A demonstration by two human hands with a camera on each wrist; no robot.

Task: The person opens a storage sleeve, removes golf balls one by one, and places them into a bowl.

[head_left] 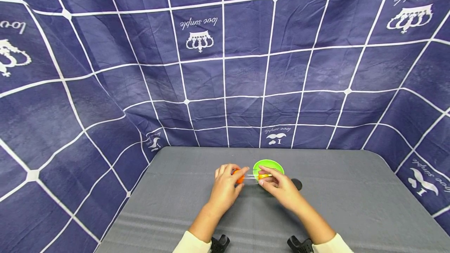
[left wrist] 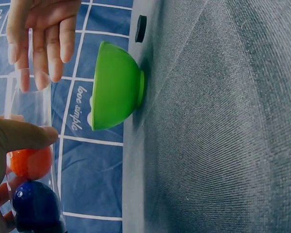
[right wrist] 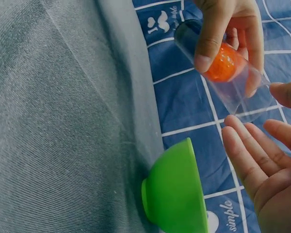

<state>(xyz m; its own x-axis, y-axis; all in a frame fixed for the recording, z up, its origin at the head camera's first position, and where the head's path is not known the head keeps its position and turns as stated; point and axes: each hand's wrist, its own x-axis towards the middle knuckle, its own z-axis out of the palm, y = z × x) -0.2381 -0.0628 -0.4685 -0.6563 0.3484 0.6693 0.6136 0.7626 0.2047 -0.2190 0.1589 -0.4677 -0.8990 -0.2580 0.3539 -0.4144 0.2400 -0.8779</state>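
My left hand (head_left: 225, 184) grips a clear tube (left wrist: 33, 104), thumb on one side and fingers behind. Inside the tube sit an orange ball (left wrist: 31, 164) and, deeper in, a dark blue ball (left wrist: 36, 204). In the right wrist view the tube tilts, its far end (right wrist: 188, 39) dark. At its clear end is my right hand (right wrist: 269, 170), fingers extended, palm bare, some fingertips at the rim; whether they touch is unclear. A green bowl (right wrist: 174, 187) stands on the table close by. Something yellow-orange (head_left: 263, 176) shows between right thumb and fingers, perhaps inside the bowl.
A black round disc (head_left: 297, 184) lies right of the bowl, partly behind the right hand. Small white shapes (left wrist: 90, 119) peek over the bowl's rim. The grey cloth-covered table (head_left: 183, 190) meets a blue grid-patterned curtain (head_left: 246, 77) at the back and sides.
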